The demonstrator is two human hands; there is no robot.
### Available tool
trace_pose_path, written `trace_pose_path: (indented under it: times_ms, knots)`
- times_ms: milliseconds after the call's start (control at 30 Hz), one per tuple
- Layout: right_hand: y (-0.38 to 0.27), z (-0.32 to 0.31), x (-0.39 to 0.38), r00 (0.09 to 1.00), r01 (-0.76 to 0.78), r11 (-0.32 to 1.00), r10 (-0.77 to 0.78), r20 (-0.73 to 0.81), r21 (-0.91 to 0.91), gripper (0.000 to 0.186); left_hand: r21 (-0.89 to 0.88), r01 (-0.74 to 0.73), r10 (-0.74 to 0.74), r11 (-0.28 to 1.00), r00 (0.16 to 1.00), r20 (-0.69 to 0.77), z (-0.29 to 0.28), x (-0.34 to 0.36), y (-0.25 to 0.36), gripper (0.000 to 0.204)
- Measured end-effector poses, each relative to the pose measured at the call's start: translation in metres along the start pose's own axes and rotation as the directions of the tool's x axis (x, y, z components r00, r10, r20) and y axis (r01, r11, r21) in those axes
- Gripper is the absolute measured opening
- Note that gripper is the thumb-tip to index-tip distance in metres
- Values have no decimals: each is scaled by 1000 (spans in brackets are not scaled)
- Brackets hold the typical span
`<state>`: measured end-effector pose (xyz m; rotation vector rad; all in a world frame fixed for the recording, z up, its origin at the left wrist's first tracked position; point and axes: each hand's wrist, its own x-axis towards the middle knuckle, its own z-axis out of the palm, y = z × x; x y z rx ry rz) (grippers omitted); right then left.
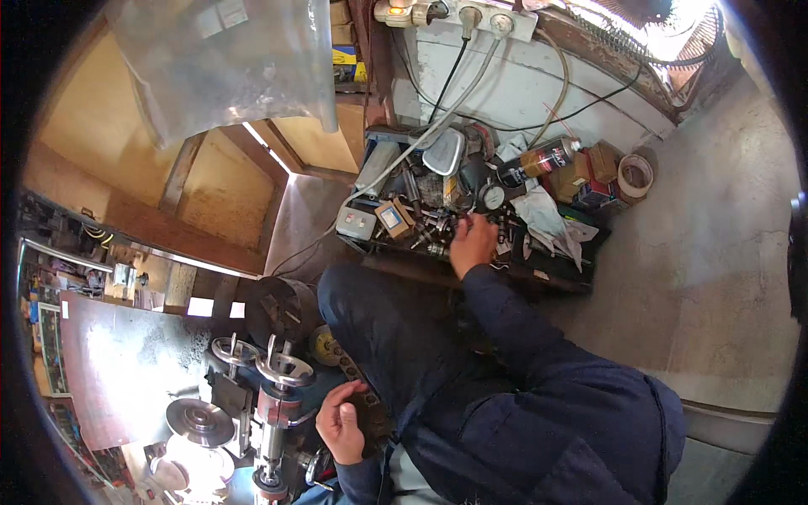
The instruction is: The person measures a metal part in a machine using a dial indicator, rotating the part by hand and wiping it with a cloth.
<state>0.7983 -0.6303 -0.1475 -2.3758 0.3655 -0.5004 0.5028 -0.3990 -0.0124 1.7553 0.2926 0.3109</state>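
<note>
My right hand (474,245) reaches into a crowded shelf tray (539,273), its fingers bent down among small dark metal parts (436,225). Whatever lies under those fingertips is too small and too hidden to name. Just beyond the hand is a round dial gauge (491,197); to its left sit a small cardboard box (393,217) and a grey plastic box (356,223). My left hand (342,422) is low at the left, by my knee, with thumb and fingers apart and nothing visible in it. Beside it stands a machine with metal handwheels (284,369).
Behind the tray's parts lie a spray can (535,162), a clear plastic container (443,151) and a crumpled white cloth (547,220). A tape roll (635,176) stands at the right. Cables run down from a power strip (497,21). A grinding disc (200,422) is at lower left.
</note>
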Motion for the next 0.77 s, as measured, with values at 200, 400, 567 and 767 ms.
trace_pose_path:
  times_ms: [200, 400, 567, 767]
  knots:
    - [70, 6, 31, 980, 125, 980, -97, 176, -158, 34, -70, 135, -145, 988, 975, -167, -17, -20, -46, 29]
    - [92, 8, 41, 965, -203, 976, 184, -187, -84, 63, -7, 139, -138, 990, 976, -168, -14, -18, -49, 27]
    - [77, 4, 54, 942, -259, 952, 212, -261, -161, 77, -63, 145, -153, 987, 975, -158, -13, -24, -63, 27]
    - [-60, -14, 97, 936, 351, 930, -347, 59, -109, 95, -18, 134, -135, 991, 984, -119, -8, -21, -47, 28]
